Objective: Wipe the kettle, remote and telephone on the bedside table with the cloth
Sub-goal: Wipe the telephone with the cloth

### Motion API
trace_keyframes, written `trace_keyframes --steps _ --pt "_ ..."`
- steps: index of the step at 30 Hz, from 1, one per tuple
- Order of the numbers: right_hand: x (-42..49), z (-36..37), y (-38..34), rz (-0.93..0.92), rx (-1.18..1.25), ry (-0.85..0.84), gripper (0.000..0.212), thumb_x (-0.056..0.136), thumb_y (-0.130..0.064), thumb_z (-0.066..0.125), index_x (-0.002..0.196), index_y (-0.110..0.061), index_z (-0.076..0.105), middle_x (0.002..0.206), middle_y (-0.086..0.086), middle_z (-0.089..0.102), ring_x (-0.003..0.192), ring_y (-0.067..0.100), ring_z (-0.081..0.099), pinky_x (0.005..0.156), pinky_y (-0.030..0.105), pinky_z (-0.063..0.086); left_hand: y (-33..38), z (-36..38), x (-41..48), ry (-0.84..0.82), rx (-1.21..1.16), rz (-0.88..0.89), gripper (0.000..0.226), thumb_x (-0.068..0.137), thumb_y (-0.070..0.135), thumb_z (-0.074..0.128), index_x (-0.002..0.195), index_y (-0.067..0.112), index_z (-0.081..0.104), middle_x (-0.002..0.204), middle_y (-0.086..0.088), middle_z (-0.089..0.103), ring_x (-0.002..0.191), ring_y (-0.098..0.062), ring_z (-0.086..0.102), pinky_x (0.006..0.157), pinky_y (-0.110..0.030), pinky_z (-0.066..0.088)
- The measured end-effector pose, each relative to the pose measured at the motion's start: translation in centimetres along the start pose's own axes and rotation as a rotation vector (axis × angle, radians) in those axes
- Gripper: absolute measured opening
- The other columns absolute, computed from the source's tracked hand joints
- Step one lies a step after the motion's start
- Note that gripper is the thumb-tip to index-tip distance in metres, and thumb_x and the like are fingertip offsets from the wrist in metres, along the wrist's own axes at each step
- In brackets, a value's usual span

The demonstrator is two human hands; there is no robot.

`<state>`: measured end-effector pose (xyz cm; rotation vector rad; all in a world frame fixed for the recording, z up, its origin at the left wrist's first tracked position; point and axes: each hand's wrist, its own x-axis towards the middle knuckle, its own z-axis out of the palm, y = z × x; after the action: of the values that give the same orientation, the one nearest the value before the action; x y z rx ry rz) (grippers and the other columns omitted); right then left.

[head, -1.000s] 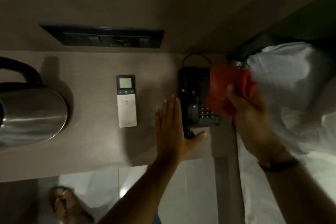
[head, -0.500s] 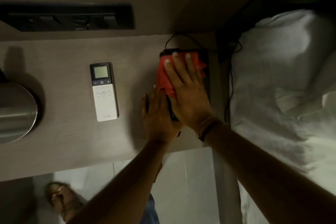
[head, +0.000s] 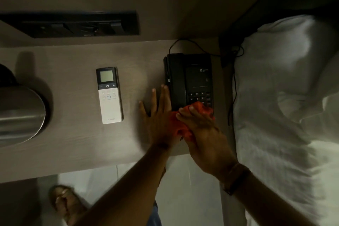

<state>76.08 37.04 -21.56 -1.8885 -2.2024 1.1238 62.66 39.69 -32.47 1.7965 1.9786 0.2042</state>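
A black telephone [head: 190, 79] sits at the right end of the bedside table [head: 73, 143]. My right hand [head: 203, 134] presses a red cloth [head: 183, 124] onto the phone's near end, over the lower keypad. My left hand [head: 159, 117] lies flat with fingers spread against the phone's left side. A white remote [head: 110, 95] with a small screen lies in the middle of the table. The steel kettle [head: 20, 113] with a black handle stands at the left edge, partly cut off.
A dark switch panel [head: 73, 25] is set in the wall above the table. A white pillow and bedding [head: 286, 97] fill the right side. The phone cord [head: 233, 86] hangs between table and bed. A sandalled foot [head: 66, 203] stands on the floor below.
My right hand has dragged the red cloth from the phone's far end toward me to its near end, uncovering most of the phone. The left hand stays beside the phone.
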Motion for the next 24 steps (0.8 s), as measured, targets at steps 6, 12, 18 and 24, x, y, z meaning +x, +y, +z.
trace_keyframes --steps 6,12,18,24 --pt "1.1 -7.3 0.3 0.644 1.082 -0.006 0.032 0.089 -0.026 0.069 0.121 -0.023 0.072 0.112 0.003 0.083 0.09 0.023 0.079 0.066 0.036 0.065 -0.2 0.7 -0.1 0.028 -0.09 0.016 0.121 0.084 0.098 0.016 0.171 0.016 0.002 0.182 -0.006 0.019 0.168 -0.032 0.012 0.13 -0.074 0.005" --pt "7.9 -11.5 1.0 0.173 0.569 0.353 0.034 0.108 -0.026 0.054 0.141 -0.03 0.06 0.134 -0.009 0.074 0.127 0.007 0.07 0.105 0.029 0.058 -0.2 0.5 -0.3 0.094 -0.082 0.005 0.132 0.076 0.103 0.04 0.172 0.017 0.008 0.176 -0.009 0.035 0.163 -0.033 0.03 0.129 -0.068 0.004" --pt "12.4 -3.6 3.4 0.003 -0.264 0.167 0.064 0.11 -0.04 0.039 0.17 -0.026 0.019 0.181 0.007 0.012 0.166 0.042 -0.002 0.13 0.066 0.02 0.0 0.4 -0.4 0.117 -0.06 0.013 0.126 0.078 0.097 0.048 0.168 0.014 0.017 0.175 -0.012 0.038 0.162 -0.034 0.034 0.128 -0.074 0.015" --pt "6.8 -1.4 4.3 -0.062 -0.238 0.097 0.066 0.107 -0.049 0.027 0.17 -0.027 0.018 0.181 0.006 0.012 0.167 0.035 -0.002 0.131 0.067 0.015 0.0 0.6 -0.5 0.159 -0.09 0.033 0.121 0.084 0.092 0.047 0.171 0.013 0.016 0.175 -0.009 0.036 0.163 -0.031 0.031 0.13 -0.068 0.01"
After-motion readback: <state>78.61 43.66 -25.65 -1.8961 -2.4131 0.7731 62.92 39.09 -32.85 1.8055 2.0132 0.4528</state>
